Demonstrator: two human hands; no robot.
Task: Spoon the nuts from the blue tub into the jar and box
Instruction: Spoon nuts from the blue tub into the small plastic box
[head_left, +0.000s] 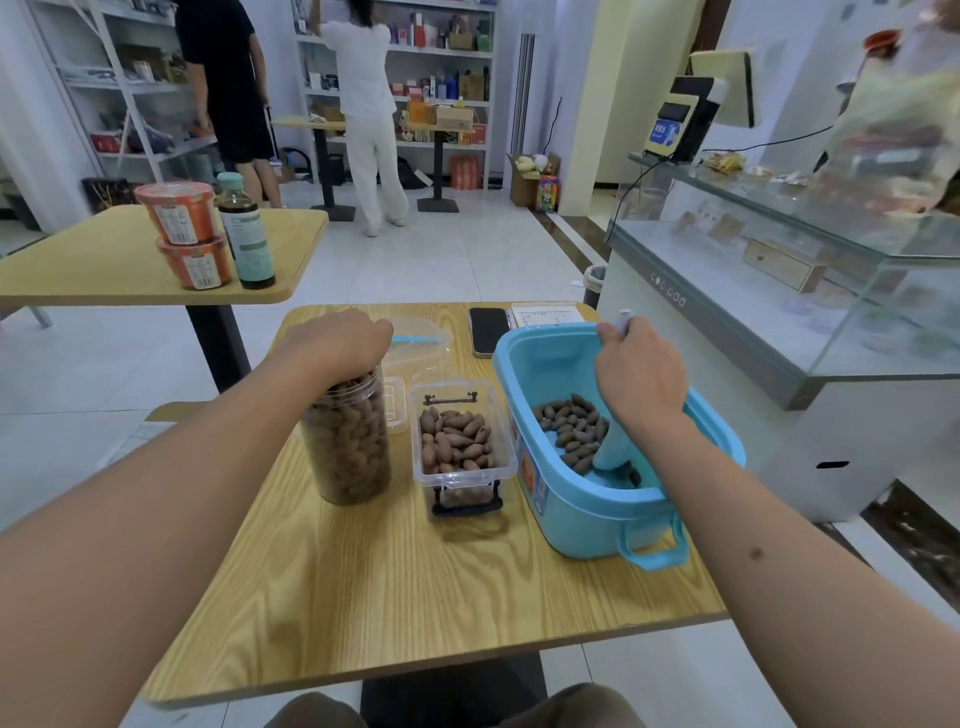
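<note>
The blue tub (613, 467) stands at the right of centre in the frame, on the right part of the wooden table (415, 597), with a modest heap of brown nuts (571, 428) on its floor. My right hand (641, 371) is inside the tub, fingers curled round the handle of a pale blue scoop (615, 447), whose broad end rests among the nuts at the bottom. Just left of the tub sits the clear box (460, 447), uncovered, partly filled with nuts; its dark clasps show at the near and far ends. Left of the box stands the clear jar (348, 441), filled with nuts nearly to its mouth. My left hand (337, 340) lies over the jar's top, fingers bent down round the rim, gripping it. Behind the jar and box, toward the table's far edge, lies a clear lid with a blue strip (418, 340); a dark phone (488, 331) and a printed sheet (545, 315) lie beyond the tub. In the upper left of the frame a second wooden table (104, 260) carries two stacked orange-lidded tubs (184, 234) and a dark bottle (244, 234). The floor is pale tile. A glass display counter (779, 291) runs along the right side. Two persons stand at white shelving (441, 78) across the top centre.
</note>
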